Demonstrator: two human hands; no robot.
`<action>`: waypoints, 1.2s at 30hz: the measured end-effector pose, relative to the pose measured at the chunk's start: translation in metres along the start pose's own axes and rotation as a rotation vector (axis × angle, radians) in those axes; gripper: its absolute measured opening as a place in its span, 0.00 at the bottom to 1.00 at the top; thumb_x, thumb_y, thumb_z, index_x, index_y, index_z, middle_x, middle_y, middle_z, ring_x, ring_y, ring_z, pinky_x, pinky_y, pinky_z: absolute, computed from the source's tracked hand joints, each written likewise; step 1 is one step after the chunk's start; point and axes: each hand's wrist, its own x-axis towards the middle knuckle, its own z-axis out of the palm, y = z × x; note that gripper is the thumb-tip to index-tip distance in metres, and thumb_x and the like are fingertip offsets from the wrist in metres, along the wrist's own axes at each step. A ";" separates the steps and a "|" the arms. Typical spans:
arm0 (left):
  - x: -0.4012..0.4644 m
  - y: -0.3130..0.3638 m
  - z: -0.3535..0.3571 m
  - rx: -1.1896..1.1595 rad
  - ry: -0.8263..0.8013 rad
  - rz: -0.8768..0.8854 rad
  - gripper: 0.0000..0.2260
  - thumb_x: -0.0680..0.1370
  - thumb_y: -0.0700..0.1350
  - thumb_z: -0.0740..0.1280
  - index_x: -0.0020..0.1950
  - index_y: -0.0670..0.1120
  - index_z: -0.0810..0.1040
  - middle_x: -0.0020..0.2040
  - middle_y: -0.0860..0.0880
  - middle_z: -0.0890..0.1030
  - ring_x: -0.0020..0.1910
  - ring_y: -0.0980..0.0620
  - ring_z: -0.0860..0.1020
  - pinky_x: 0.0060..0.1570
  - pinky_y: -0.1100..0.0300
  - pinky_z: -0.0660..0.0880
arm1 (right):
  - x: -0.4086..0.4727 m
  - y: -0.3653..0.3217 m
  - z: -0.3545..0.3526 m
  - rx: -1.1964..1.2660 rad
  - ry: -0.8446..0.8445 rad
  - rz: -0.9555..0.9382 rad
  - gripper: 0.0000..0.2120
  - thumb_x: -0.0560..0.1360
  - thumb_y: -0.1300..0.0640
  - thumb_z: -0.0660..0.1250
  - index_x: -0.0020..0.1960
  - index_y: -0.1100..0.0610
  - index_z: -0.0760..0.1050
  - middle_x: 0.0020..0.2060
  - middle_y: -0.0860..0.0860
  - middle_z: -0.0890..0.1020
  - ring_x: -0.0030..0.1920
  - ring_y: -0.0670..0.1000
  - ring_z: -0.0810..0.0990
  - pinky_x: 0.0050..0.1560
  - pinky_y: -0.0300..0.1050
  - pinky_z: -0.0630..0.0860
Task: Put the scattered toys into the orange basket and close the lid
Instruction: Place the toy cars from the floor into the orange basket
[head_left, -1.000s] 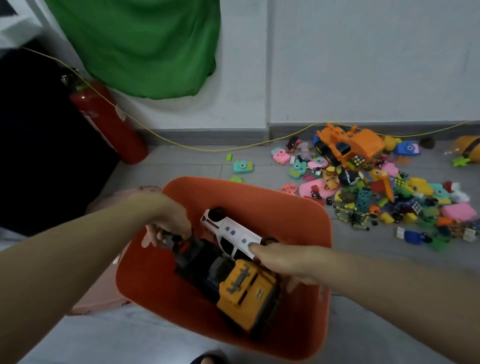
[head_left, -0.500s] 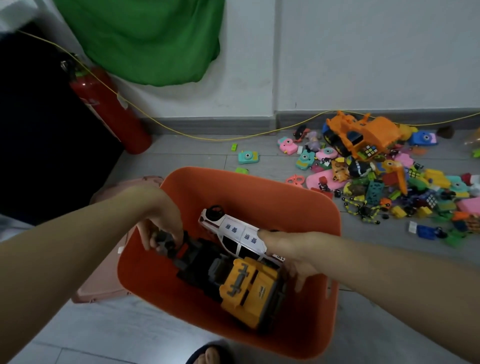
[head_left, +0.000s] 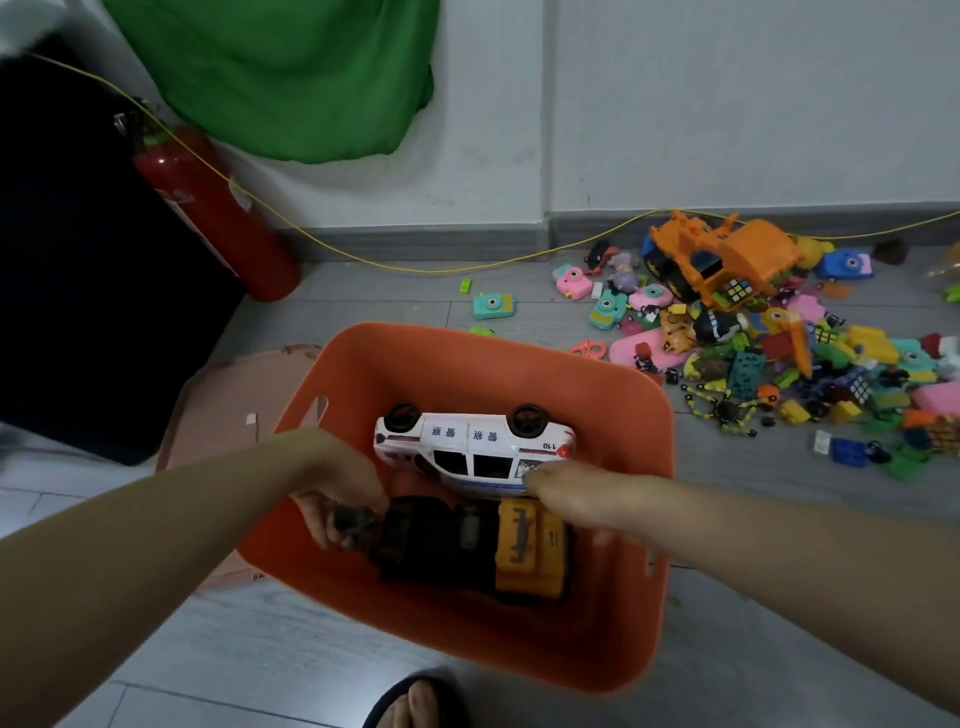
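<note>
Your orange basket (head_left: 613, 639): smooth matt plastic | white toy police car (head_left: 470, 451) mid-frame: glossy plastic | yellow-and-black truck (head_left: 498, 545): dull plastic | green drape (head_left: 280, 73) upper left: soft matt cloth | fire extinguisher (head_left: 218, 218): glossy red metal | floor (head_left: 363, 291): grey wood-grain planks, low sheen

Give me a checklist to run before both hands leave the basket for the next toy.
1. Black and yellow truck fully inside the orange basket: ok.
2. White police car inside the basket: ok, lying wheels-up against the far wall.
3. Left hand free of the truck: not ok, its fingers curl round the truck's dark front end.
4. Right hand free: cannot tell, it rests over the car and truck, fingers hidden.
5. Toys left on the floor: not ok, the toy pile remains.
6. Pink lid on: not ok, beside the basket.
</note>
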 end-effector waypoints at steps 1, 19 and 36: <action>0.002 0.001 0.004 -0.009 0.006 0.003 0.15 0.79 0.46 0.62 0.61 0.40 0.77 0.46 0.44 0.81 0.35 0.52 0.79 0.52 0.54 0.82 | -0.002 0.001 0.004 -0.003 -0.025 0.027 0.21 0.82 0.48 0.50 0.72 0.53 0.67 0.68 0.54 0.70 0.64 0.60 0.73 0.56 0.56 0.79; 0.012 0.011 -0.016 -0.393 0.235 0.107 0.50 0.66 0.76 0.64 0.80 0.49 0.56 0.76 0.42 0.64 0.68 0.41 0.73 0.63 0.48 0.75 | 0.017 0.003 -0.019 -0.087 0.188 0.012 0.13 0.75 0.56 0.63 0.59 0.58 0.69 0.47 0.53 0.76 0.43 0.53 0.78 0.35 0.42 0.72; -0.002 0.046 -0.035 0.256 0.692 0.146 0.23 0.80 0.61 0.59 0.62 0.44 0.77 0.50 0.46 0.82 0.49 0.47 0.81 0.54 0.55 0.77 | -0.003 -0.017 -0.025 -0.559 0.276 -0.177 0.17 0.75 0.57 0.64 0.62 0.56 0.69 0.63 0.59 0.72 0.56 0.61 0.77 0.50 0.51 0.77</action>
